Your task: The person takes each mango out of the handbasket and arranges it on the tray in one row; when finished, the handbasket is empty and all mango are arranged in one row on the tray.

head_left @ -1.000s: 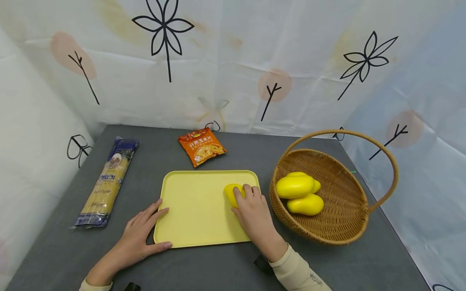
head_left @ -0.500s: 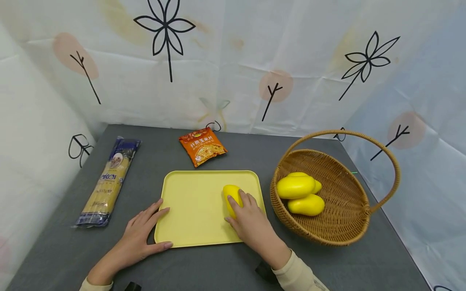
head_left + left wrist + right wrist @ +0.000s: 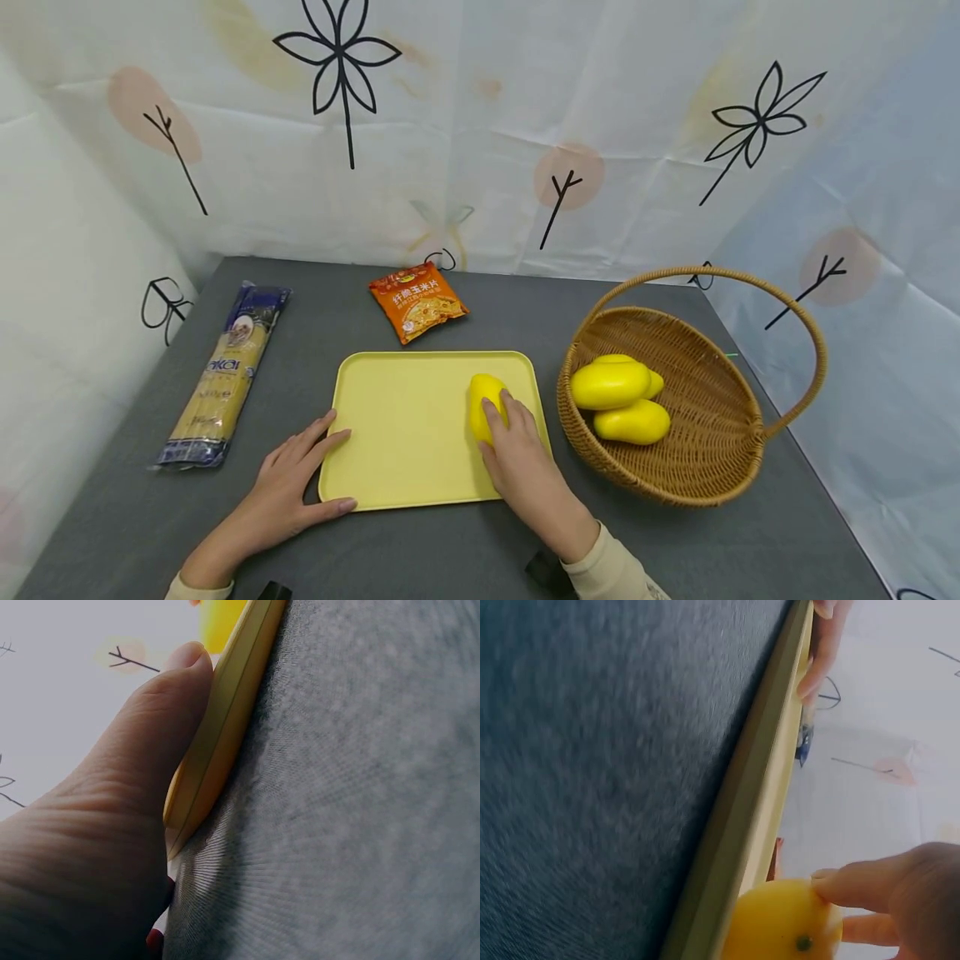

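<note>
A yellow tray (image 3: 405,433) lies flat on the grey table, with one yellow mango-like fruit (image 3: 486,402) on its right part. The right hand (image 3: 528,475) has its thumb and fingers round that fruit; in the right wrist view the thumb touches the fruit (image 3: 780,922) near the tray's rim (image 3: 739,825). At the tray's left edge the left hand (image 3: 281,492) rests with fingers spread, its thumb on the near left corner. The left wrist view shows this thumb (image 3: 161,712) against the tray's rim (image 3: 217,727).
To the right stands a wicker basket (image 3: 705,425) with a tall handle, holding several yellow fruits (image 3: 611,386). A pasta packet (image 3: 221,379) lies at the left. Behind the tray is an orange snack bag (image 3: 417,303). Patterned cloth hangs round the table's back and sides.
The fruit on the tray has shifted and turned slightly under the right hand, first a little left and nearer, then back to the right. The left hand has stayed in place.
</note>
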`<act>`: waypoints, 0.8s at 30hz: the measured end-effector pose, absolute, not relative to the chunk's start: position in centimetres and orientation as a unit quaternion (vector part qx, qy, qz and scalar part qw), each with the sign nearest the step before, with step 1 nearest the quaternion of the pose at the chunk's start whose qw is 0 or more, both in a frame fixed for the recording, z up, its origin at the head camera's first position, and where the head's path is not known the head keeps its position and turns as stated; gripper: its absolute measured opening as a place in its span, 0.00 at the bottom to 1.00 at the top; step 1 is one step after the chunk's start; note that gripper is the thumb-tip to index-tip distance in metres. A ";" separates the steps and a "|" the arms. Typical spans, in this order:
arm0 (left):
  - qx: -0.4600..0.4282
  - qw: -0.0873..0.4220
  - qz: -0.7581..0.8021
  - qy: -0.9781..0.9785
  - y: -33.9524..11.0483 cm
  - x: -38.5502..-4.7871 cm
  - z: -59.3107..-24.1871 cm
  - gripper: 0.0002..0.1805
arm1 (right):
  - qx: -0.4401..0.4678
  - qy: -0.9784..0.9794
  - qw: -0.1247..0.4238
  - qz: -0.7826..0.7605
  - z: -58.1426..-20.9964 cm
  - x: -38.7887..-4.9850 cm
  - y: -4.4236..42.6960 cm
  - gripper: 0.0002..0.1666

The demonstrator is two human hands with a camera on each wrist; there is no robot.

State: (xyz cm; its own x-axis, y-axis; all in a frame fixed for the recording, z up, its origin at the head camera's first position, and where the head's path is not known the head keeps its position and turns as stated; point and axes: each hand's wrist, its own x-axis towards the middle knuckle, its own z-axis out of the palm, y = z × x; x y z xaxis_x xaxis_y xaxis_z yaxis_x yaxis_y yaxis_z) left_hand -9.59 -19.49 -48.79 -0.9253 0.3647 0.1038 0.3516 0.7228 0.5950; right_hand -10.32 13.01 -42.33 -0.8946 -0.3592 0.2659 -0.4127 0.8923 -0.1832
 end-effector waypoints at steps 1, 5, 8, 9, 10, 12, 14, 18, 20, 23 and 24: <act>0.193 0.011 0.318 0.928 -19.5 -9.6 -48.8 0.45 | 0.192 -0.967 0.115 0.123 -42.4 -10.4 13.0 0.32; 0.192 0.012 0.319 0.928 -19.5 -9.6 -48.9 0.45 | 0.173 -0.969 0.133 0.115 -42.6 -11.0 13.1 0.33; 0.193 0.010 0.322 0.927 -19.5 -9.6 -48.9 0.44 | 0.161 -0.970 0.150 0.104 -42.7 -11.5 13.2 0.33; 0.194 0.010 0.322 0.927 -19.5 -9.6 -48.9 0.44 | 0.155 -0.971 0.153 0.103 -42.8 -11.7 13.2 0.33; 0.194 0.009 0.323 0.926 -19.5 -9.6 -48.9 0.44 | 0.150 -0.971 0.156 0.102 -42.9 -11.8 13.2 0.33; 0.195 0.010 0.325 0.926 -19.5 -9.5 -48.8 0.44 | 0.139 -0.972 0.163 0.102 -43.0 -12.1 13.2 0.33; 0.196 0.008 0.324 0.925 -19.5 -9.5 -48.8 0.44 | 0.131 -0.972 0.168 0.105 -43.1 -12.3 13.2 0.33; 0.203 0.002 0.326 0.923 -19.6 -9.5 -48.7 0.44 | 0.121 -0.970 0.183 0.103 -43.4 -12.7 13.4 0.33; 0.207 0.001 0.326 0.922 -19.6 -9.5 -48.7 0.44 | 0.118 -0.970 0.189 0.100 -43.4 -12.8 13.4 0.33; 0.206 0.004 0.329 0.922 -19.6 -9.5 -48.6 0.43 | 0.114 -0.971 0.186 0.096 -43.5 -12.9 13.3 0.32; 0.206 0.005 0.329 0.922 -19.6 -9.5 -48.6 0.43 | 0.113 -0.972 0.182 0.095 -43.4 -12.9 13.3 0.32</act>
State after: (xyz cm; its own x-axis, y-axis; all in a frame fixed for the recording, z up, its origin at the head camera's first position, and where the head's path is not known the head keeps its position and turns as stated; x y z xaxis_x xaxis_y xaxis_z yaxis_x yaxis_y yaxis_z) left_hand -9.49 -19.64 -48.60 -0.9155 0.3821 0.1260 0.3756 0.6993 0.6082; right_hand -12.91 13.30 -43.43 -0.9083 -0.1842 0.3756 -0.2534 0.9567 -0.1435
